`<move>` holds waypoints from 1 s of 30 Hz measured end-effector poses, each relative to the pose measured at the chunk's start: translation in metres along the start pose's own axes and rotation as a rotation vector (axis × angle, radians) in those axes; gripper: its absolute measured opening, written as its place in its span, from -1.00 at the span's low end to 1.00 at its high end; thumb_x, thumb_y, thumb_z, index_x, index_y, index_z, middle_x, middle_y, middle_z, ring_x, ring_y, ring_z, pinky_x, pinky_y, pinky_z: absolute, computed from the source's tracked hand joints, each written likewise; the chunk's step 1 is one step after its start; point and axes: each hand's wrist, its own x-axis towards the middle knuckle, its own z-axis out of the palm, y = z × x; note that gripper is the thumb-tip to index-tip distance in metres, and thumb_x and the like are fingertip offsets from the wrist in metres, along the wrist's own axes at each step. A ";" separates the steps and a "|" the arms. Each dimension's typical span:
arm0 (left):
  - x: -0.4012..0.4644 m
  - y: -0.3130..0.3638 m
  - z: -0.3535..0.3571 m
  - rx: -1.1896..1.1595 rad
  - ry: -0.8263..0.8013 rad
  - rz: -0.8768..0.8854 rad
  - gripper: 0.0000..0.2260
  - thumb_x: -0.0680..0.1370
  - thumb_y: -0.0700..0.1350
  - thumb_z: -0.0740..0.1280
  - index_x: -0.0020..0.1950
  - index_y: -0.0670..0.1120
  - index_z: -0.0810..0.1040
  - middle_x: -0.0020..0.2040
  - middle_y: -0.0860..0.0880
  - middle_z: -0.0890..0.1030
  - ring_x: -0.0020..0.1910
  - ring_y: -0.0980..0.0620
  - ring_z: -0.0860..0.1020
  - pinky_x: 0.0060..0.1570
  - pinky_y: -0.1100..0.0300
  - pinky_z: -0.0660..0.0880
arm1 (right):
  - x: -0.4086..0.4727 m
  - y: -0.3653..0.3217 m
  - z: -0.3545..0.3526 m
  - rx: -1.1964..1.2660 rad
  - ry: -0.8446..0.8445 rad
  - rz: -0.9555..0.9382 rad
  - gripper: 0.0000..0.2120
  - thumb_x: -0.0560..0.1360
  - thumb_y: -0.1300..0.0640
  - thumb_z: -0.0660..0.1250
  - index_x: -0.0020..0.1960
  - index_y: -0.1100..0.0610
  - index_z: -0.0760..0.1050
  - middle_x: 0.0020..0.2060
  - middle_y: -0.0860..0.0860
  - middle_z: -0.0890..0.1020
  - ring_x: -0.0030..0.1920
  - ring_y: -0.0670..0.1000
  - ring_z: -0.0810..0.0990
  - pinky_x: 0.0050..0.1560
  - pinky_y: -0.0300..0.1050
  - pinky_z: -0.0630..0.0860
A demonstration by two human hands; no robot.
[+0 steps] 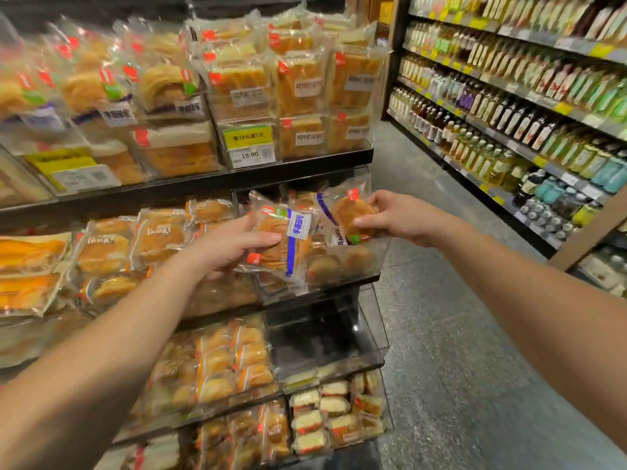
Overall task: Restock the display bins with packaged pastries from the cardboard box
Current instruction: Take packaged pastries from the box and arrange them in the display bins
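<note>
My left hand (230,244) grips a clear packet with a golden pastry and a blue-striped label (288,242), held over the clear display bin (381,256) at the right end of the middle shelf. My right hand (398,217) pinches a second packet of the same pastry (349,212) above the same bin. Both packets stand roughly upright, side by side. More packets lie in the bin below them. No cardboard box is in view.
Shelves above and to the left are packed with bagged breads and a yellow price tag (249,144). One tier down is a clear bin showing its dark bottom (322,337). Bins of small cakes (325,415) sit lower. A grey aisle floor (458,334) runs right, lined by bottle shelves (509,106).
</note>
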 end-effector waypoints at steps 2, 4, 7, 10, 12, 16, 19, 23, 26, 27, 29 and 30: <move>0.009 0.014 -0.014 0.273 0.064 0.025 -0.51 0.37 0.09 0.55 0.22 -0.01 0.52 0.06 0.03 0.70 0.02 0.05 0.67 0.07 0.18 0.54 | 0.013 -0.013 -0.013 -0.096 0.007 -0.020 -0.67 0.43 0.01 0.54 0.09 0.07 0.51 0.01 0.06 0.68 0.02 0.07 0.69 0.11 -0.02 0.62; 0.015 0.029 -0.023 0.573 0.167 0.043 -0.53 0.45 0.09 0.51 0.28 0.05 0.43 0.04 0.11 0.61 -0.04 0.14 0.59 -0.14 0.34 0.43 | 0.026 -0.024 -0.020 -0.219 0.015 -0.035 -0.68 0.41 -0.02 0.55 0.08 0.03 0.54 -0.02 0.00 0.69 0.01 0.03 0.69 0.13 0.00 0.61; 0.028 0.048 -0.027 0.979 0.197 0.092 -0.44 0.44 0.11 0.51 0.37 0.03 0.41 0.14 -0.02 0.58 0.01 0.00 0.54 -0.06 0.16 0.43 | 0.041 -0.041 -0.023 -0.561 0.012 -0.073 -0.56 0.42 -0.13 0.51 0.23 -0.03 0.53 -0.05 -0.12 0.62 -0.03 -0.05 0.59 -0.05 -0.15 0.50; 0.042 0.055 -0.024 1.258 0.101 0.104 -0.43 0.44 0.15 0.49 0.36 -0.01 0.40 0.17 -0.03 0.59 0.03 -0.03 0.53 -0.06 0.11 0.41 | 0.054 -0.052 -0.021 -0.771 0.037 -0.102 -0.43 0.45 -0.15 0.48 0.40 -0.01 0.47 0.12 -0.01 0.59 0.03 0.00 0.50 -0.01 -0.14 0.39; 0.050 0.057 -0.018 1.381 0.029 0.113 -0.47 0.46 0.13 0.48 0.33 -0.02 0.40 0.10 -0.01 0.58 -0.06 0.02 0.48 -0.17 0.12 0.35 | 0.061 -0.054 -0.017 -0.827 0.019 -0.095 -0.41 0.47 -0.13 0.47 0.44 0.00 0.45 0.21 0.00 0.59 0.11 0.03 0.53 0.01 -0.14 0.39; 0.066 0.045 -0.008 1.450 -0.058 0.116 -0.46 0.47 0.05 0.49 0.37 -0.05 0.40 0.18 -0.02 0.55 -0.01 0.03 0.45 -0.08 0.14 0.39 | 0.073 -0.046 -0.004 -0.903 -0.046 -0.078 -0.42 0.49 -0.08 0.46 0.46 0.00 0.42 0.29 0.04 0.56 0.25 0.09 0.51 0.07 -0.11 0.41; 0.077 0.030 -0.001 1.466 -0.069 0.107 -0.52 0.47 0.05 0.50 0.30 -0.08 0.45 0.13 -0.02 0.54 -0.04 0.02 0.44 -0.09 0.15 0.39 | 0.080 -0.039 0.003 -0.929 -0.065 -0.087 -0.43 0.50 -0.06 0.46 0.46 0.02 0.43 0.29 0.04 0.56 0.26 0.10 0.50 0.12 -0.09 0.43; 0.085 0.008 0.009 1.457 -0.085 0.081 -0.61 0.49 -0.01 0.49 0.21 -0.10 0.44 0.08 -0.04 0.57 -0.06 0.00 0.48 -0.07 0.11 0.49 | 0.088 -0.031 0.010 -0.936 -0.099 -0.098 -0.46 0.50 -0.05 0.46 0.43 0.03 0.46 0.27 0.04 0.57 0.23 0.09 0.52 0.07 -0.11 0.43; 0.084 -0.006 0.009 1.441 -0.081 0.009 -0.56 0.52 -0.07 0.46 0.33 -0.13 0.40 0.17 -0.08 0.57 -0.01 -0.02 0.49 0.02 0.08 0.52 | 0.092 -0.026 0.013 -0.938 -0.097 -0.120 -0.44 0.50 -0.05 0.46 0.45 0.01 0.41 0.27 0.03 0.56 0.23 0.10 0.51 0.00 -0.14 0.37; 0.083 -0.008 0.007 1.427 -0.083 -0.025 -0.50 0.53 -0.08 0.44 0.41 -0.13 0.36 0.22 -0.09 0.56 0.05 -0.05 0.51 0.05 0.09 0.50 | 0.093 -0.025 0.014 -0.933 -0.095 -0.125 -0.43 0.50 -0.04 0.46 0.46 0.01 0.40 0.26 0.03 0.55 0.23 0.09 0.51 -0.01 -0.15 0.36; 0.080 -0.011 0.005 1.413 -0.097 -0.064 -0.42 0.55 -0.08 0.43 0.50 -0.13 0.27 0.32 -0.11 0.51 0.17 -0.09 0.52 0.10 0.09 0.48 | 0.097 -0.022 0.017 -0.930 -0.107 -0.130 -0.43 0.50 -0.02 0.46 0.46 0.01 0.39 0.25 0.04 0.55 0.18 0.08 0.51 -0.03 -0.14 0.37; 0.081 -0.013 0.004 1.424 -0.105 -0.060 -0.43 0.55 -0.10 0.42 0.50 -0.13 0.28 0.31 -0.10 0.50 0.14 -0.07 0.52 0.11 0.10 0.48 | 0.099 -0.020 0.019 -0.936 -0.115 -0.135 -0.44 0.50 -0.01 0.46 0.45 0.02 0.40 0.24 0.04 0.55 0.15 0.07 0.51 -0.03 -0.14 0.37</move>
